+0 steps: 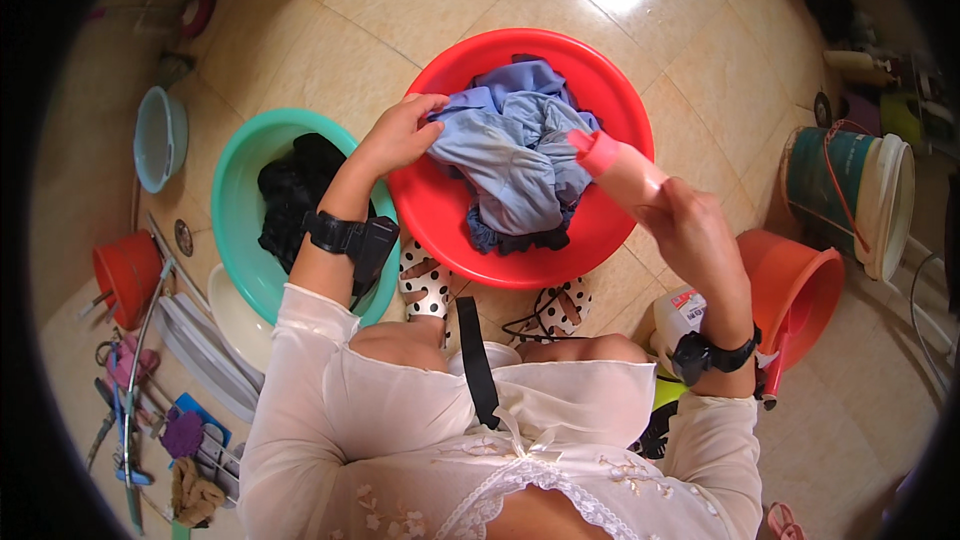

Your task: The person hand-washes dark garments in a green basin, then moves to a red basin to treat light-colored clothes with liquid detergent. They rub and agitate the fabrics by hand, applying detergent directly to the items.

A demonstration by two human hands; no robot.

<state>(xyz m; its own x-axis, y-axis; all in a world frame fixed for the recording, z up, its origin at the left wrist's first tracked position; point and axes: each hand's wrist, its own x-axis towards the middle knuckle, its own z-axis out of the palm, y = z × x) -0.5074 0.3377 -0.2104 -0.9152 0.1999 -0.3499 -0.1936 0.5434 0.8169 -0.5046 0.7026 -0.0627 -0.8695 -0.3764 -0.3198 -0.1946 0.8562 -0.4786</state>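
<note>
A red plastic basin (420, 229) stands on the floor in front of me, holding a heap of light-blue clothes (510, 157) with darker blue cloth beneath. My left hand (401, 133) is over the basin's left rim, fingers and thumb apart, fingertips at the edge of the blue cloth. My right hand (686, 214) is closed around a pale pink plastic bottle (628, 174) with a red top. The bottle tilts over the right side of the basin, its top close to the clothes. Whether anything flows from it I cannot tell.
Left of the red basin is a green basin (232, 187) with black clothes (289, 187). At right lie an orange bucket (787, 292), a white jug (675, 315) and a paint bucket (829, 180). A light-blue basin (159, 139) and brushes lie at left. Tiled floor (360, 52) lies beyond.
</note>
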